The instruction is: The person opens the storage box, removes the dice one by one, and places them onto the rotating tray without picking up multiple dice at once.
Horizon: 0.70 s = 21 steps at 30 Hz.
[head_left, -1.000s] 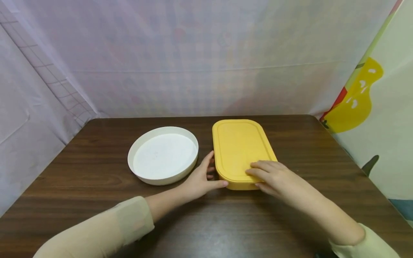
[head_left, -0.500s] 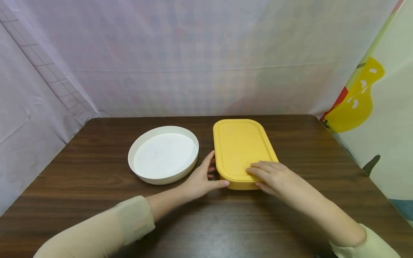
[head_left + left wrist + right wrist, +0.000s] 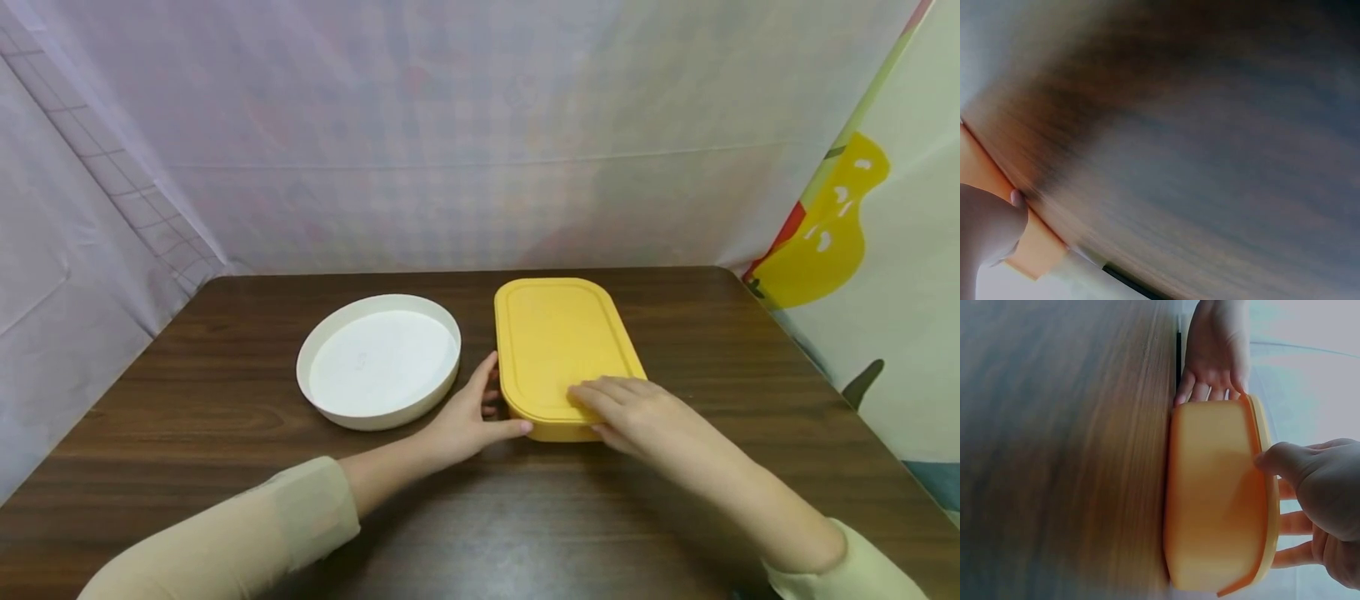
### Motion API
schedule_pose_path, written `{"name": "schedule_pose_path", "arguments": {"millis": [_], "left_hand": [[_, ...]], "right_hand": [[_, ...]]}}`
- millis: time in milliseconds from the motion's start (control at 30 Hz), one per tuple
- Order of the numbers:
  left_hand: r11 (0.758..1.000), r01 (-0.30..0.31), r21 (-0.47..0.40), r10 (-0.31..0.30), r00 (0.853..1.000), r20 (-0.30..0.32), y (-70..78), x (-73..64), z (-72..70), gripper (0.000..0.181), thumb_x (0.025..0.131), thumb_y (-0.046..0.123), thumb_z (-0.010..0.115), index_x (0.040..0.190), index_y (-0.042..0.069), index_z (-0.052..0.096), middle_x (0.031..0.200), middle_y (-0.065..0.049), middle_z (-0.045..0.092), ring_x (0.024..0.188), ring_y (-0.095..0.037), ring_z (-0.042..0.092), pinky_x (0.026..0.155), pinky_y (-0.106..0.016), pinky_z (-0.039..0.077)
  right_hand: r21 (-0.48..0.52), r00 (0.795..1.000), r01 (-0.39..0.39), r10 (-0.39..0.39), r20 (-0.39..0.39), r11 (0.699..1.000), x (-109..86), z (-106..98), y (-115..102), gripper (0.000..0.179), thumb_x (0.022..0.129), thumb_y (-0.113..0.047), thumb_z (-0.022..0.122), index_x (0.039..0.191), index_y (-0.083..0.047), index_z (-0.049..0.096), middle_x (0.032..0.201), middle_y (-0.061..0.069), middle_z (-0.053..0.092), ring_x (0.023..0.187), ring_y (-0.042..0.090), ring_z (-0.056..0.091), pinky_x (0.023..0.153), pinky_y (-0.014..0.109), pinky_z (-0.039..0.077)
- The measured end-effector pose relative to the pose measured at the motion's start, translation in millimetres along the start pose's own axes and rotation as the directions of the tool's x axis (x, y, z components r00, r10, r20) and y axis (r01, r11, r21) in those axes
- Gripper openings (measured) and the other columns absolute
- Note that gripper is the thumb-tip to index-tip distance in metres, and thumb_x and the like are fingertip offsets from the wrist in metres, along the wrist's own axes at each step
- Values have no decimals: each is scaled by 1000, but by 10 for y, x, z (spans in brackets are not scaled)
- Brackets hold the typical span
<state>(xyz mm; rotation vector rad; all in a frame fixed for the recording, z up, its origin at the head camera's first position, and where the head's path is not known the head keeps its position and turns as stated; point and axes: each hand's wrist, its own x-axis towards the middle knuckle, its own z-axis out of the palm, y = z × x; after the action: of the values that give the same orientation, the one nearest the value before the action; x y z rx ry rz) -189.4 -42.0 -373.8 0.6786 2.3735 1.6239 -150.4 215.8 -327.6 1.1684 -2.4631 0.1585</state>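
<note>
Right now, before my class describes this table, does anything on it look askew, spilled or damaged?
Nothing stands out. The yellow box and white dish sit upright on the table, the box's lid looks level, and no spill or crack shows.

On the table (image 3: 480, 517), a round dish (image 3: 384, 364) is set left of the lidded box (image 3: 558, 337), with a cloth (image 3: 480, 150) hung behind the box, beyond the table's far edge.

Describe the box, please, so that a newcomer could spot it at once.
On the brown table, look right of the dish. The left hand and right hand touch the box. Unlike the round, white dish, it is yellow, oblong and lidded.
</note>
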Motion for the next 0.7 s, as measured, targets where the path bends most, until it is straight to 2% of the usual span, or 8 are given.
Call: {"name": "schedule_pose_path", "arguments": {"millis": [267, 433, 700], "left_hand": [[1000, 13, 7, -13, 1000, 11, -4, 0, 7, 98, 84, 26, 76, 153, 6, 9, 147, -16, 36, 125, -30, 46, 97, -38, 42], [1000, 17, 15, -18, 1000, 16, -12, 2, 14, 97, 84, 27, 75, 153, 6, 10, 146, -17, 37, 125, -30, 46, 98, -38, 41], [1000, 13, 26, -14, 999, 31, -20, 3, 17, 96, 85, 28, 74, 154, 9, 9, 147, -16, 35, 127, -31, 44, 99, -38, 40]], "right_hand": [[-61, 999, 36, -38, -36, 997, 8, 18, -21, 48, 75, -10, 81, 119, -4, 63, 111, 9, 66, 100, 27, 63, 82, 43, 51], [-96, 997, 55, -60, -50, 994, 9, 19, -36, 47, 74, -9, 80, 118, -4, 63, 109, 10, 67, 97, 27, 65, 72, 40, 54], [-124, 997, 68, -73, -37, 990, 18, 10, -44, 48, 74, -11, 82, 118, -4, 63, 108, 10, 68, 94, 27, 66, 65, 38, 55]]}}
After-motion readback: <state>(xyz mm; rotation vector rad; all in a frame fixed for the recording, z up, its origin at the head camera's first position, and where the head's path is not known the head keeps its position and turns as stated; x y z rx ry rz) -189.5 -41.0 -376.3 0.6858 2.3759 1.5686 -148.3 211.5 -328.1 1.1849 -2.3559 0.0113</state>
